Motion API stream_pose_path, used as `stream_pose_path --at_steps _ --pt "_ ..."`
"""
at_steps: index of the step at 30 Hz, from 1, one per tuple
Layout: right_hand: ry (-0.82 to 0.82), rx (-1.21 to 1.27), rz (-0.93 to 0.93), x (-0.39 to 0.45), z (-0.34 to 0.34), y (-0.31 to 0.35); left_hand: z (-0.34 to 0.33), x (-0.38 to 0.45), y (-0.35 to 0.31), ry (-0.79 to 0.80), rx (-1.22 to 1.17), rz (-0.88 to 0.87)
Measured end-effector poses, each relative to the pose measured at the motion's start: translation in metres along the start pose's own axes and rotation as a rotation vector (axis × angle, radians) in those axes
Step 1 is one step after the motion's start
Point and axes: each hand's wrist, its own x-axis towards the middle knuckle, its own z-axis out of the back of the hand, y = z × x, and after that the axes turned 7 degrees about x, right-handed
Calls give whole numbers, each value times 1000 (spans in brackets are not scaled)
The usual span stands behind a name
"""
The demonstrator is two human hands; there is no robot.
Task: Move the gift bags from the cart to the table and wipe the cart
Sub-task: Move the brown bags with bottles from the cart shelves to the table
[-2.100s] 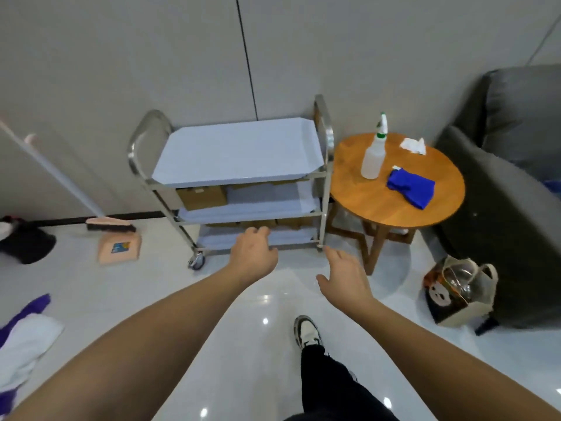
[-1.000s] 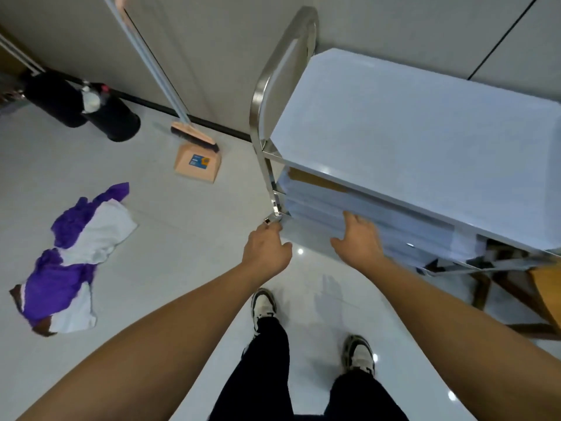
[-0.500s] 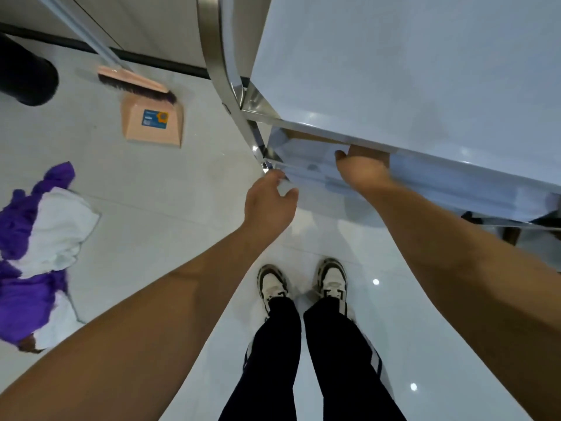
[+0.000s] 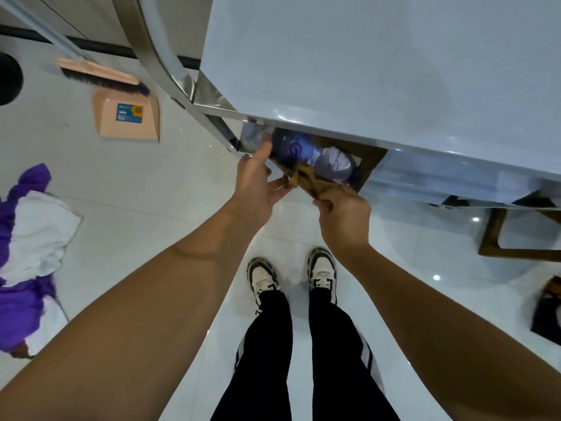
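Head cam: right hand [image 4: 343,214] pinches the bag [image 4: 368,165] handles, left hand [image 4: 258,183] is spread against its side. The bag sits half out of the cart's [image 4: 364,71] middle shelf. It could snag on the top shelf and tear. Inside there's something blue and plastic-wrapped.

glossy white floor [image 4: 127,183], dustpan [image 4: 129,118], broom [image 4: 97,72]

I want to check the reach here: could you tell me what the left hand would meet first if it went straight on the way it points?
Probably the gift bag under the cart's top shelf; the left hand already touches its side, though depth is unclear.
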Motion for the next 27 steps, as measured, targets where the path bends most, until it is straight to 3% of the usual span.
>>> stream_pose_path --at_steps 4,9,18,25,27 --pt "71 80 -174 -27 10 -15 -10 1 2 -125 183 24" --pt "-5 97 -151 -41 18 -16 -14 0 20 -274 539 19" --pt "-155 353 -235 -24 26 -12 -19 0 53 -510 258 109" --pt "-58 709 -516 -48 28 2 -26 -11 57 -505 573 112" --pt "-23 702 -540 -54 29 1 -28 -21 53 -515 606 100"
